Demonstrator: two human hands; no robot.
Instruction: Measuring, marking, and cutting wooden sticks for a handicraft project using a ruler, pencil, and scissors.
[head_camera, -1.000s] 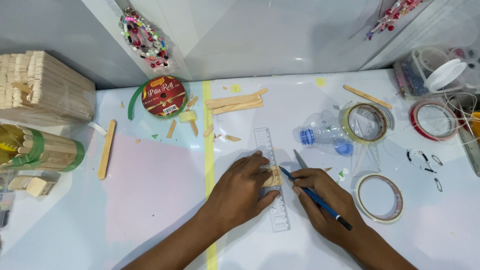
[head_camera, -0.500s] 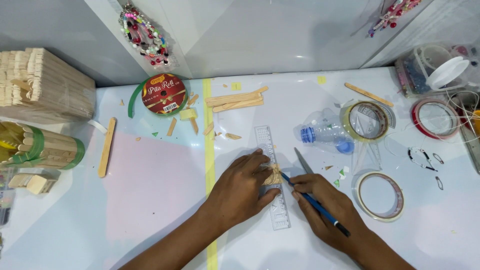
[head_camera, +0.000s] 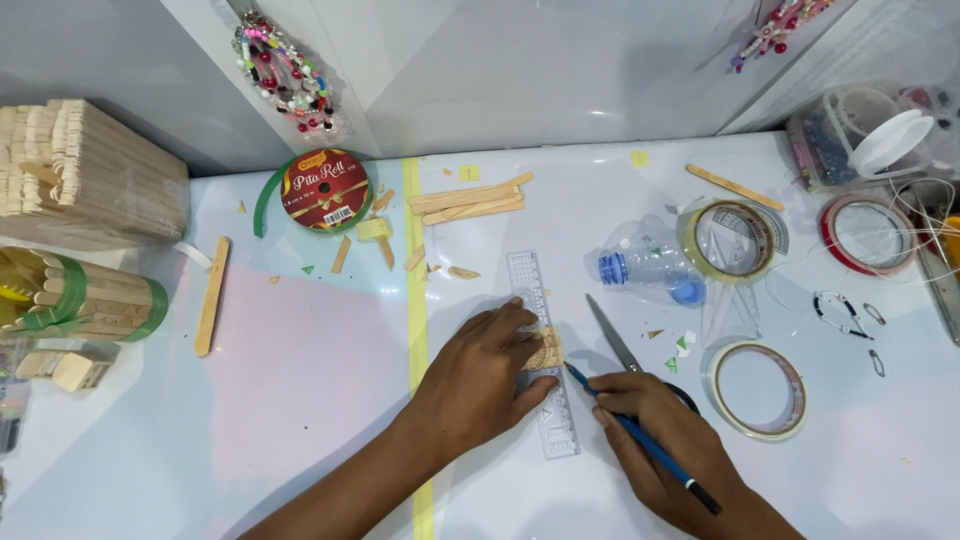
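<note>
Near the table's (head_camera: 300, 400) front edge, the left hand (head_camera: 480, 385) pressed flat, fingers spread, on a clear ruler (head_camera: 540, 350) laid over a small wooden piece (head_camera: 548, 350). The right hand (head_camera: 670, 450) had its grip closed on a blue pencil (head_camera: 640, 437), tip at the ruler's right edge. Doing this well probably meant firm downward pressure so the ruler could not slide, and a light stroke tight against its edge. Scissors (head_camera: 612, 335) lay just beside.

On the tabletop (head_camera: 300, 420), the ruler (head_camera: 540, 350) lies under the left hand (head_camera: 480, 380); scissors (head_camera: 615, 335) just right of it, bottle (head_camera: 645, 270) behind them, tape rolls (head_camera: 755, 390) farther right.
</note>
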